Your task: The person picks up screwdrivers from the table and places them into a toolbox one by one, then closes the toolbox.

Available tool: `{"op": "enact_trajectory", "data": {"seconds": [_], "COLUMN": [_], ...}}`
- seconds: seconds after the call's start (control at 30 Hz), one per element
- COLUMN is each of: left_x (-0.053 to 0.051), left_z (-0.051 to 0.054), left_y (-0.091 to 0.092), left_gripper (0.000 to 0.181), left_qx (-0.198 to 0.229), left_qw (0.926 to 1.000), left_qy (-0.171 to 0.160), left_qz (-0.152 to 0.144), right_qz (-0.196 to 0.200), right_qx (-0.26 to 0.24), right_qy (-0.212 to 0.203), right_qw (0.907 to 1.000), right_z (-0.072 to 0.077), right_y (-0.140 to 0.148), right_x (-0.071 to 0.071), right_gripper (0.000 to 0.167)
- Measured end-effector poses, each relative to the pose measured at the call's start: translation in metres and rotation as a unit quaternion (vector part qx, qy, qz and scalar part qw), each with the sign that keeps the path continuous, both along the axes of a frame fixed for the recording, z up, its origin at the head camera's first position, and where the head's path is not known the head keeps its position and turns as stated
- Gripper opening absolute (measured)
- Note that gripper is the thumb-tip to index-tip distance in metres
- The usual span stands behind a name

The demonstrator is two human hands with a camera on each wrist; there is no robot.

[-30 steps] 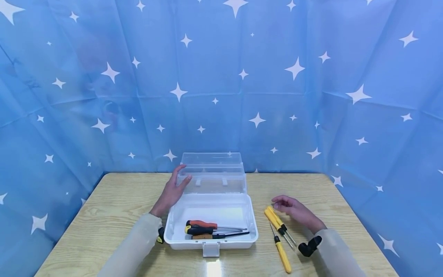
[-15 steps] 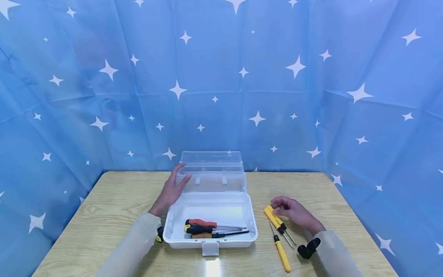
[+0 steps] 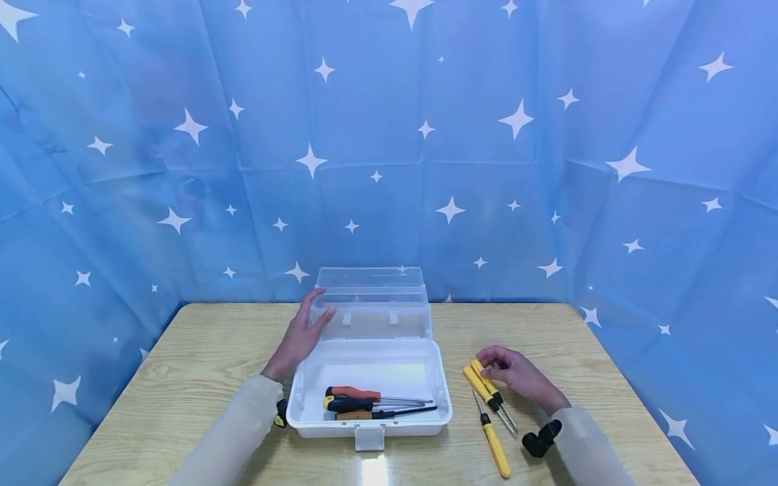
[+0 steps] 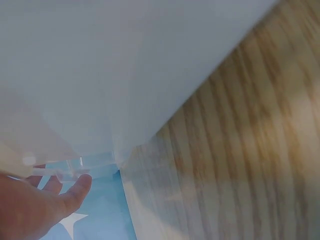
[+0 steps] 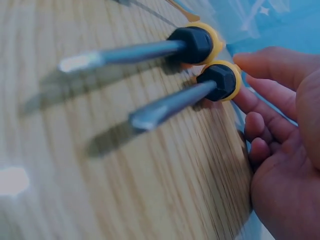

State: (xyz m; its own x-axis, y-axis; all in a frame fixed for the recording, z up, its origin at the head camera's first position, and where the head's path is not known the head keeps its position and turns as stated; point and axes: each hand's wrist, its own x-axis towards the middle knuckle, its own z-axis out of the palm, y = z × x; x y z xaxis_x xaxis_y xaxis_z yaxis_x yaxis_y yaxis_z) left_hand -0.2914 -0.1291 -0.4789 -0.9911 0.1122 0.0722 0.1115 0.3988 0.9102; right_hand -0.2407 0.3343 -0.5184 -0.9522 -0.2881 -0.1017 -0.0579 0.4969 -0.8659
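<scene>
The table (image 3: 176,371) has a pale wood grain. On it stands a white box (image 3: 328,430), its clear lid (image 3: 377,326) tilted back. To the right lie two yellow screwdrivers (image 3: 479,385) side by side, with a third yellow screwdriver (image 3: 496,448) just below.

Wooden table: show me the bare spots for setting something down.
The table is bare left of the left sleeve, and behind the right hand, right of the clear lid. Crowded: right of the white box, where three yellow screwdrivers lie.
</scene>
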Motion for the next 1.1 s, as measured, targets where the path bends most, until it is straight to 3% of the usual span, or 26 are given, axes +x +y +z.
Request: {"op": "enact_trajectory", "data": {"seconds": [0.37, 1.1], "left_x": [-0.0007, -0.0024], "left_z": [-0.0003, -0.0006], "left_y": [0.0006, 0.0014], "left_gripper": [0.068, 0.069], "left_qx": [-0.003, -0.006], "left_qw": [0.9999, 1.0], "left_qy": [0.012, -0.005], "left_qz": [-0.001, 0.005], "right_qz": [-0.018, -0.029], "right_qx": [-0.013, 0.002], "right_qy": [0.019, 0.028], "right_qw": [0.9996, 0.9992], "right_z": [0.0009, -0.0058], "right_y": [-0.0009, -0.0041], "right_x": [0.0035, -0.0018], "right_gripper": [0.03, 0.029]}}
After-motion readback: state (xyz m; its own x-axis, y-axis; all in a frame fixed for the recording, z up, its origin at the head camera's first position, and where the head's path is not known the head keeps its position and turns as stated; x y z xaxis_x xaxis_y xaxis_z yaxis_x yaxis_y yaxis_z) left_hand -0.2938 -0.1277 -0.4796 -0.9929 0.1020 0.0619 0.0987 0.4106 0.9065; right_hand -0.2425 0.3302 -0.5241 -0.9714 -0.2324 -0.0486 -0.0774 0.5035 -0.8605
